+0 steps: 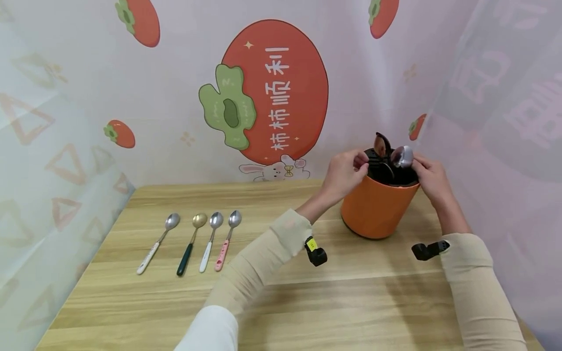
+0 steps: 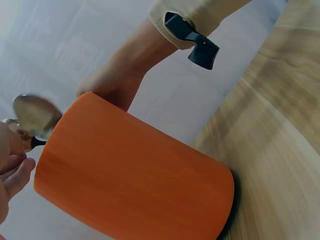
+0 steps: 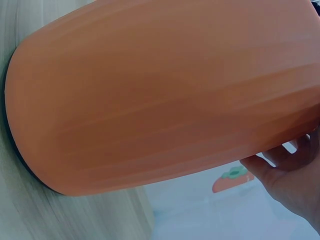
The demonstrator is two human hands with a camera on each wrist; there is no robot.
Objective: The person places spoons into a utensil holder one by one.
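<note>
At the right of the table stands an orange utensil holder (image 1: 378,209) with a dark inside. A metal ladle-like spoon (image 1: 402,156), a brown-and-black spoon (image 1: 380,145) and black utensils stick up in it. My left hand (image 1: 344,173) hovers at the holder's left rim, thumb and fingertips close together beside a black slotted utensil; I cannot tell whether they pinch anything. On the far side, my right hand (image 1: 432,178) grips the rim next to the metal spoon. The right wrist view shows its fingers (image 3: 285,165) bent against the holder's outer wall.
Several spoons with coloured handles lie side by side at the table's left, among them a dark green one (image 1: 185,260) and a pink one (image 1: 222,255). A fabric backdrop (image 1: 175,97) with persimmon prints rises behind the wooden table (image 1: 329,312).
</note>
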